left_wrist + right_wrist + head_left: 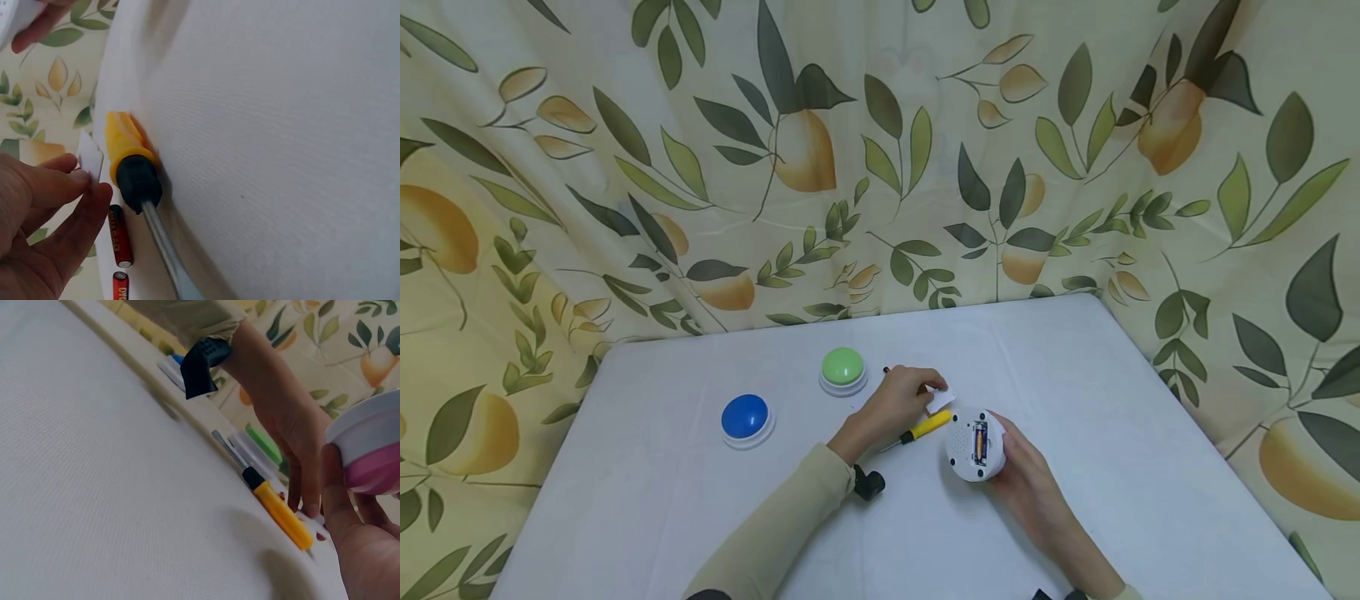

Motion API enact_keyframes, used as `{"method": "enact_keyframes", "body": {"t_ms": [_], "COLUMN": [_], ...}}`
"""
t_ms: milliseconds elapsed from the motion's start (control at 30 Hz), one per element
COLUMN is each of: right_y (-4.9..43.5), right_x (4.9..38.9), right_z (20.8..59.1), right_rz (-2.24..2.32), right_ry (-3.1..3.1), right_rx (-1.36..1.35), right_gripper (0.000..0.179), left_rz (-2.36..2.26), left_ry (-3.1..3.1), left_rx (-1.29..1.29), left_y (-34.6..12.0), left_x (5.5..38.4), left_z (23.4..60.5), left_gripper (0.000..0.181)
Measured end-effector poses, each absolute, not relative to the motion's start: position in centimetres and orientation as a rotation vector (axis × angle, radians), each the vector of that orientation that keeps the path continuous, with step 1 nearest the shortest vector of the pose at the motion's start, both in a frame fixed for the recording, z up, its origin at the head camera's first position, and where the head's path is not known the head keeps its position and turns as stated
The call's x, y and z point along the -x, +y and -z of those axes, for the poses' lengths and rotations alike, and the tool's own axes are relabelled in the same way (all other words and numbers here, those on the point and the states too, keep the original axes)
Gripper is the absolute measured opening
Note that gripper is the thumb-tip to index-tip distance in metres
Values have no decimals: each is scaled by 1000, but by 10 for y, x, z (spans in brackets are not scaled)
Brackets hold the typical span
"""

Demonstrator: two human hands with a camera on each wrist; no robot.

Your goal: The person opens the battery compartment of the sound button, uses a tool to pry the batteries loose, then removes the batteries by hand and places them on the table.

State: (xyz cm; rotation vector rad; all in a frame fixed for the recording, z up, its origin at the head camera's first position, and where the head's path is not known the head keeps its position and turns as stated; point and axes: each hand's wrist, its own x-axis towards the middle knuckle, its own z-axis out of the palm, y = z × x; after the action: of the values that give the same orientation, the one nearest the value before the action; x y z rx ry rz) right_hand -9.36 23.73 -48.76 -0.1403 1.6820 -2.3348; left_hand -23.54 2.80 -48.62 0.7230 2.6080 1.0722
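Note:
My right hand (1030,483) grips a round push button (959,450), its white underside turned up and an open battery bay showing batteries (980,444). Its pink top (378,472) appears in the right wrist view. With thumb and fingers, my left hand (895,402) pinches a small flat white piece (90,157), which looks like a battery cover, just above the table. Beside that hand lies a screwdriver (929,425) with a yellow handle and black collar. Red-and-black batteries (120,239) lie near the left fingers, partly hidden in the head view.
A green push button (842,367) stands behind the left wrist on the white table (647,500). Further left is a blue push button (746,417). Behind the table's far edge hangs a curtain (902,242) printed with fruit and leaves.

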Motion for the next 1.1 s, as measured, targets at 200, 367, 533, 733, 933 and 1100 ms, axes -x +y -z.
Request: {"method": "enact_keyframes", "body": {"t_ms": [200,367,533,733,933,1100], "right_y": [238,238,237,236,235,233], "right_x": [92,92,92,92,93,93], "right_z": [489,490,489,489,489,489], "right_rz": [2313,2306,2294,2286,2288,2289], "right_ry": [1686,1689,1700,1721,1724,1716], "right_rx": [89,83,74,63,85,79], "right_gripper": [45,49,58,49,45,43], "left_rz": [-1038,-1014,-950,-873,-872,-831], "left_ry": [2629,2619,2641,2694,2735,2789], "left_rx": [-730,-749,-775,-777,-727,-720], "left_y": [32,34,37,34,27,23], "left_x": [242,244,245,244,242,244], "left_z": [492,494,496,494,492,491], "left_gripper": [30,29,28,30,34,32]}}
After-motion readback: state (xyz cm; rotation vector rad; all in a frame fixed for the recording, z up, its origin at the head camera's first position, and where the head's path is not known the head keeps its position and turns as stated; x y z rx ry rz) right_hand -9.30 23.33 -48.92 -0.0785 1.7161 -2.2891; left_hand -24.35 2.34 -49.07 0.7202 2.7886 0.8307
